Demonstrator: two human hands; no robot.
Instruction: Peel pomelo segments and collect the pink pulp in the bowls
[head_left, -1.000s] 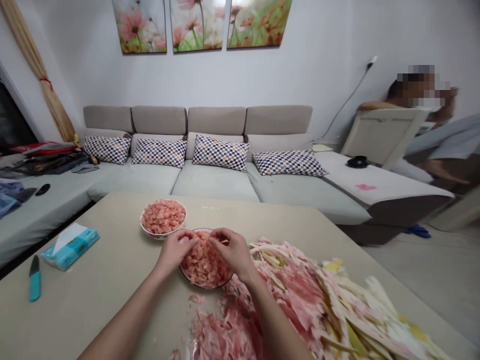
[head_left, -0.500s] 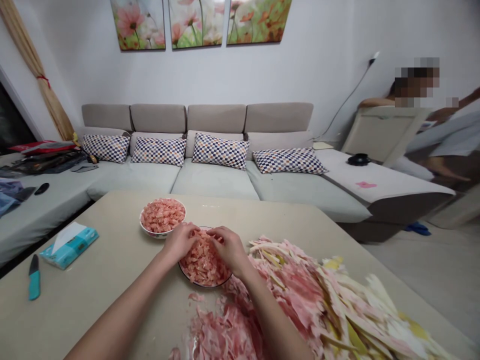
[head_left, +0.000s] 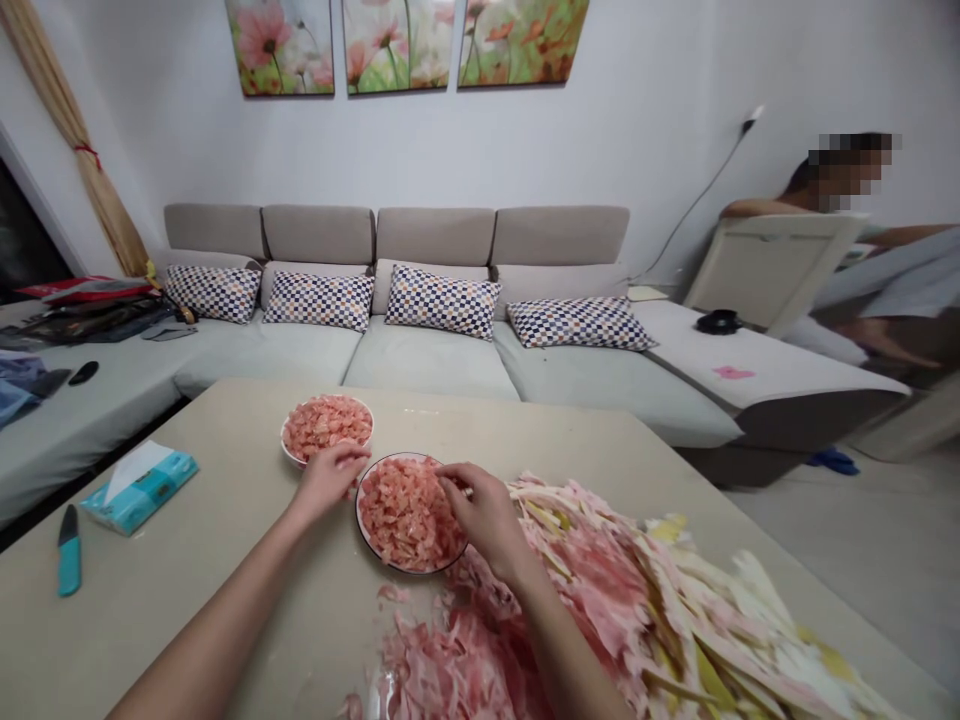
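A dark-rimmed white plate (head_left: 365, 545) holds a heap of pink pulp pieces (head_left: 409, 515) that look like pomelo flesh. My left hand (head_left: 328, 478) is just left of this plate, fingers stretched apart, holding nothing that I can see. It partly covers the front of a white bowl (head_left: 285, 450) piled with similar pink pulp. At the plate's upper right edge is my right hand (head_left: 486, 508), its fingers loosely bent and apart, with no held piece visible. Under and beside my right forearm spreads a pile of pink membranes and yellowish peel strips (head_left: 600, 580).
On the table's left lie a blue tissue pack (head_left: 142, 490) and a teal-handled knife (head_left: 69, 560). A grey sofa (head_left: 427, 365) with checkered cushions stands behind the table (head_left: 247, 420). Far right, a person (head_left: 757, 207) sits on a light chair (head_left: 765, 265).
My hands have parted from above the plate's pulp: the left moved left toward the bowl, the right moved right to the plate's edge. The seated person's arm shifted.
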